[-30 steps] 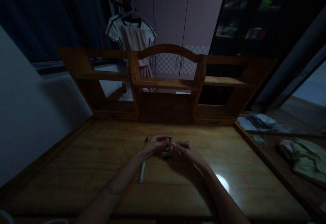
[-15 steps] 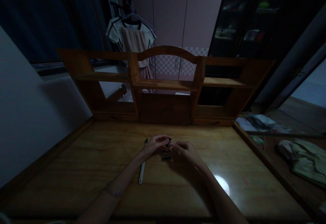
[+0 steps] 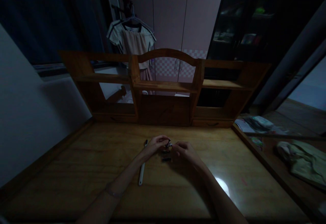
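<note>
Over the middle of the desk, my left hand (image 3: 155,144) has its fingers closed on a small dark and shiny metal piece (image 3: 169,144). My right hand (image 3: 185,150) pinches at the right side of the same piece, fingertips close to those of the left. It is too small and dim to name its kind. Below it on the desktop lies a short black bar (image 3: 166,159), with another dark bit (image 3: 165,152) just above that. A slim white stick with a dark end, like a toothbrush (image 3: 141,174), lies partly hidden under my left forearm.
The wooden desk (image 3: 102,169) carries a shelf unit (image 3: 165,87) along its back edge. A wall (image 3: 33,122) borders the left. Beyond the right edge lie papers with a plastic bag (image 3: 259,123) and a pale cloth item (image 3: 303,161). Clothes (image 3: 134,42) hang behind the shelf.
The small metal piece has turned slightly between my fingers and shows more of its shiny part. Both hands stay in nearly the same place; the view has shifted a little.
</note>
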Tool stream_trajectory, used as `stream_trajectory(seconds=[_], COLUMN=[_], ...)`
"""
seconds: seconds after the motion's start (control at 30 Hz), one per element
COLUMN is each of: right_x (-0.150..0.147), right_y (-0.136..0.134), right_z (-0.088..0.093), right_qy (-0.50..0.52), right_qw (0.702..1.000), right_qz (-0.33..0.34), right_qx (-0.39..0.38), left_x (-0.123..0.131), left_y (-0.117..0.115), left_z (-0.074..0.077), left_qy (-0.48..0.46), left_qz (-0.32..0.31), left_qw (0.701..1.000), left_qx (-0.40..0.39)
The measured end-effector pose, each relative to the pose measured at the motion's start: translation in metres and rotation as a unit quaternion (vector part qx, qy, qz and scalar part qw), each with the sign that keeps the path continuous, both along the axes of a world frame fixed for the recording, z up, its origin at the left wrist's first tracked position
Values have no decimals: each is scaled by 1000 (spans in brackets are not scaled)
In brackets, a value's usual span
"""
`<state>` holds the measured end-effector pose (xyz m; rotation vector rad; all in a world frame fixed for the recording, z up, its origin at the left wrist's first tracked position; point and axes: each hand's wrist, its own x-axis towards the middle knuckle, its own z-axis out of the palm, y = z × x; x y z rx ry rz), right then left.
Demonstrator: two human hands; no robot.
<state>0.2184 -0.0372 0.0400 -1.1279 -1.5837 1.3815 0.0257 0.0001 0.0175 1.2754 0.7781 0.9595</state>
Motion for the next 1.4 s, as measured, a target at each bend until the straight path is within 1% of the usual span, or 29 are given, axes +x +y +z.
stream_trajectory(seconds=[0.07,0.13,0.17,0.23,0.27,0.3,0.33,0.37,0.4,0.47,0.5,0.6,0.67,0.73,0.87,0.93,1.0,1.1,1.17,1.27,1.33,1.4], right_x=[0,0,1,3,4,6,8,10,13,18,21,32,40,51,80,99,120,153,175,205,221,234], right_y=[0,3,5,11,14,18,21,24,27,32,34,37,35,31,11,-2,-15,-34,-44,-53,-55,-56], right_z=[0,-3,-5,-12,-16,-20,-23,-26,-28,-30,-29,-22,-15,-9,-1,1,2,4,5,6,6,3], right_qy=[39,61,64,70,77,88,100,113,127,148,151,126,101,81,31,-4,-40,-111,-190,-310,-369,-413], right_qw=[999,997,998,997,996,994,992,989,985,975,969,959,958,959,959,952,940,921,910,878,852,832], right_qz=[14,12,3,-30,-45,-60,-76,-95,-117,-164,-188,-247,-260,-260,-264,-285,-309,-336,-328,-327,-336,-335], right_qx=[-30,-35,-28,-8,0,7,13,18,22,36,45,60,65,75,96,114,139,164,166,161,160,158], left_x=[1,1,0,-6,-11,-17,-24,-31,-38,-49,-53,-57,-55,-53,-44,-35,-21,9,34,78,110,145], left_y=[2,7,10,16,17,17,13,7,-2,-26,-40,-76,-91,-98,-94,-91,-91,-95,-98,-100,-101,-103], left_z=[-2,-3,-2,4,9,15,21,26,30,33,32,22,15,12,6,1,-7,-16,-17,-12,-8,-4], left_qy=[-8,1,17,87,143,209,283,361,433,539,571,621,632,637,645,639,619,588,570,534,512,502], left_qz=[-1,12,31,105,151,197,230,244,251,240,221,183,163,154,141,140,140,127,124,110,106,91], left_qw=[1000,1000,999,987,972,948,917,881,843,781,763,739,735,731,731,739,756,781,792,817,832,839], left_qx=[-1,22,39,84,111,140,163,184,199,205,206,184,184,190,174,161,157,168,178,189,187,191])
